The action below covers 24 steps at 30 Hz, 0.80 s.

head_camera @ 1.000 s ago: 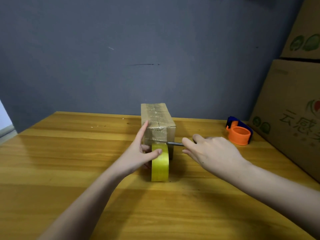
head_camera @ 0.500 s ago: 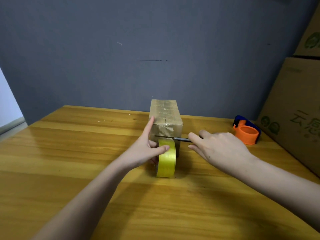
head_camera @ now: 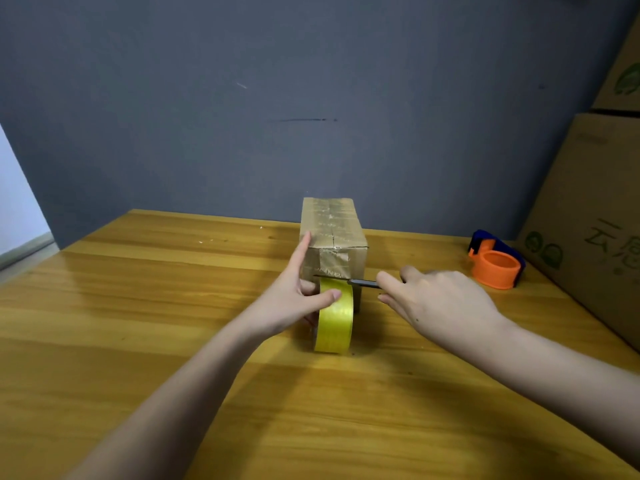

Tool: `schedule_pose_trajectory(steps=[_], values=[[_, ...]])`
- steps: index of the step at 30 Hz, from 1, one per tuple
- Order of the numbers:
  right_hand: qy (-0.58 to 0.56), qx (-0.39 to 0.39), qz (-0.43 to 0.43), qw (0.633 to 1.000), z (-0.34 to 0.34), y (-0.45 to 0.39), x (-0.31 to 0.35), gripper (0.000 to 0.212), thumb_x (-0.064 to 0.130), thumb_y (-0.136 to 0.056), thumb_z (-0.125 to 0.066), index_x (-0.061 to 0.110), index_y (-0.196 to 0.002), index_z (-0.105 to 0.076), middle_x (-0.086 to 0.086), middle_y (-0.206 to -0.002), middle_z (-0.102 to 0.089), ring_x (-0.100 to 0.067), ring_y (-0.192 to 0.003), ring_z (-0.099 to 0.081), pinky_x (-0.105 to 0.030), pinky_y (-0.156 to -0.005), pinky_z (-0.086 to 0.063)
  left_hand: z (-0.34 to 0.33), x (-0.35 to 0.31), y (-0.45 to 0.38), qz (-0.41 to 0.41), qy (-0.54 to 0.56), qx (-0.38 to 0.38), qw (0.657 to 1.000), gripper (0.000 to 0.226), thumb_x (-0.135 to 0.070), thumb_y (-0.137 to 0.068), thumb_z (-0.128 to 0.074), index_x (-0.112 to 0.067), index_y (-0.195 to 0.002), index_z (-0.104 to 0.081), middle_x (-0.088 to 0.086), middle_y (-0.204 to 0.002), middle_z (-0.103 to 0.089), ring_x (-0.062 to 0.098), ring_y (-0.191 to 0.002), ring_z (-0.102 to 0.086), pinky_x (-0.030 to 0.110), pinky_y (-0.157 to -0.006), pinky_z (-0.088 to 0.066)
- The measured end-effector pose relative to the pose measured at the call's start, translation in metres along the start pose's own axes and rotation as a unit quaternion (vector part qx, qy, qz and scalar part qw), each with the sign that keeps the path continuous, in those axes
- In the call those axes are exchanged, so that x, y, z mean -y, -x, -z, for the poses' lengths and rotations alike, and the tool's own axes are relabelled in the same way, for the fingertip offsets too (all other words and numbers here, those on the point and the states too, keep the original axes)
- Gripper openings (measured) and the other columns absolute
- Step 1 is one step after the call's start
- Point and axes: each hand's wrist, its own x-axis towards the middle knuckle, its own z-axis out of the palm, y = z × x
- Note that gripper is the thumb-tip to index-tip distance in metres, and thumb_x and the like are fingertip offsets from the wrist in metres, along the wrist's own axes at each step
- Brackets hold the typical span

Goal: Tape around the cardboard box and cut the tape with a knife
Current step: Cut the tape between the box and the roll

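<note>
Cardboard box (head_camera: pixel 332 237), knife (head_camera: pixel 349 280) across tape roll (head_camera: pixel 335 320)

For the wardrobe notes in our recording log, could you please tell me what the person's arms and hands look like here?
Both forearms are bare to the bottom edge of the picture: no sleeves show. The left hand and the right hand wear no gloves. No rings, watch, bracelets or markings are visible on the sides that face the camera. The fingernails that show look short and unpainted.

Glossy varnished wood tabletop (head_camera: pixel 138 306), matte brown cardboard box (head_camera: pixel 349 237) with shiny wrinkled tape strips, slick yellow tape roll (head_camera: pixel 334 323), thin metal knife (head_camera: pixel 346 280), smooth orange plastic dispenser (head_camera: pixel 497 270).
</note>
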Motion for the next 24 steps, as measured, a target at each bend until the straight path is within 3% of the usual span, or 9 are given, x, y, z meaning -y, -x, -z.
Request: schedule_pose_trajectory(steps=[3, 10, 13, 17, 21, 24], values=[[0.008, 0.008, -0.008, 1.000, 0.001, -0.001, 0.004, 0.031, 0.038, -0.082, -0.062, 0.015, -0.084, -0.040, -0.006, -0.051, -0.049, -0.023, -0.026, -0.028, -0.014, -0.040, -0.002, 0.000, -0.001, 0.001, 0.002, -0.005, -0.002, 1.000, 0.100, -0.023, -0.084, -0.068, -0.049, -0.142, 0.010, 0.042, -0.089, -0.059, 0.026, -0.071, -0.049, 0.038, -0.063, -0.042], [0.017, 0.017, -0.007, 1.000, 0.007, -0.006, 0.008, 0.037, 0.036, -0.080, -0.068, 0.016, -0.086, -0.038, -0.005, -0.049, -0.048, -0.019, -0.033, -0.012, -0.013, -0.041, 0.002, -0.002, -0.004, 0.001, 0.006, 0.000, -0.001, 1.000, 0.100, -0.018, -0.085, -0.066, -0.044, -0.144, 0.011, 0.041, -0.103, -0.060, 0.028, -0.075, -0.055, 0.024, -0.055, -0.049], [0.022, 0.020, -0.004, 1.000, 0.010, 0.000, 0.003, 0.032, 0.036, -0.085, -0.062, 0.016, -0.087, -0.038, -0.005, -0.052, -0.049, -0.017, -0.033, -0.011, -0.014, -0.038, 0.000, -0.002, -0.004, 0.001, 0.006, 0.001, -0.001, 1.000, 0.101, -0.018, -0.085, -0.067, -0.043, -0.145, 0.011, 0.042, -0.100, -0.060, 0.028, -0.072, -0.053, 0.025, -0.054, -0.048], [0.028, 0.025, -0.007, 0.999, 0.011, 0.011, -0.005, 0.025, 0.038, -0.089, -0.051, 0.017, -0.091, -0.038, -0.006, -0.057, -0.052, -0.020, -0.030, -0.032, -0.020, -0.031, -0.018, -0.001, -0.004, 0.000, 0.008, 0.000, 0.002, 1.000, 0.102, -0.019, -0.084, -0.067, -0.044, -0.144, 0.011, 0.038, -0.099, -0.062, 0.027, -0.072, -0.053, 0.029, -0.057, -0.047], [0.033, 0.029, -0.009, 0.999, 0.010, 0.011, -0.006, 0.025, 0.038, -0.089, -0.050, 0.018, -0.092, -0.037, -0.006, -0.058, -0.052, -0.017, -0.034, -0.025, -0.021, -0.031, -0.021, 0.000, -0.001, -0.001, 0.004, 0.002, 0.002, 1.000, 0.102, -0.024, -0.082, -0.069, -0.049, -0.142, 0.009, 0.040, -0.100, -0.061, 0.028, -0.074, -0.054, 0.036, -0.062, -0.046], [0.042, 0.034, -0.012, 0.998, 0.008, 0.008, -0.005, 0.023, 0.040, -0.092, -0.043, 0.019, -0.094, -0.034, -0.006, -0.060, -0.052, -0.018, -0.036, -0.026, -0.022, -0.031, -0.023, 0.001, 0.003, -0.002, 0.001, 0.007, -0.001, 1.000, 0.101, -0.024, -0.083, -0.069, -0.048, -0.143, 0.009, 0.028, -0.074, -0.059, 0.026, -0.068, -0.047, 0.039, -0.063, -0.039]])
